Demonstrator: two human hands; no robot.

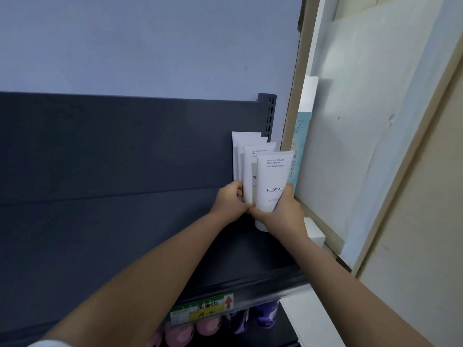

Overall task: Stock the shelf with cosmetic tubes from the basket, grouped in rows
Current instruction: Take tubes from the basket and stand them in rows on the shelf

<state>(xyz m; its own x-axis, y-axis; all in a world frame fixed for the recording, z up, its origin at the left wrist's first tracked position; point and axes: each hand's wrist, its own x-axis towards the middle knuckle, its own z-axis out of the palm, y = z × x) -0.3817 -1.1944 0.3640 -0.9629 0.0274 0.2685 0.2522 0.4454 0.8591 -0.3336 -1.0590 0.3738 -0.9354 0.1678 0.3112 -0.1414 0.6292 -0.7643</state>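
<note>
Front tube stands cap down at right end of shelf, first in row of four white tubes. Right hand wraps round its low part. Left hand grips second tube. Tube looks light, soft, smooth, maybe slippy. Tips easy. Hold low near cap, squeeze gently.

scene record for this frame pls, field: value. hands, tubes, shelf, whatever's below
left hand: grips the rear tubes from their left side
right hand: grips the front tube
tubes: four white, upright, crimped ends up, in one front-to-back row
location: right end of the dark shelf
front tube text: FLORAL
beside the row: teal box to the right
shelf edge: green-yellow price label
below: pink bottles, purple bottles
basket: not in view
</note>
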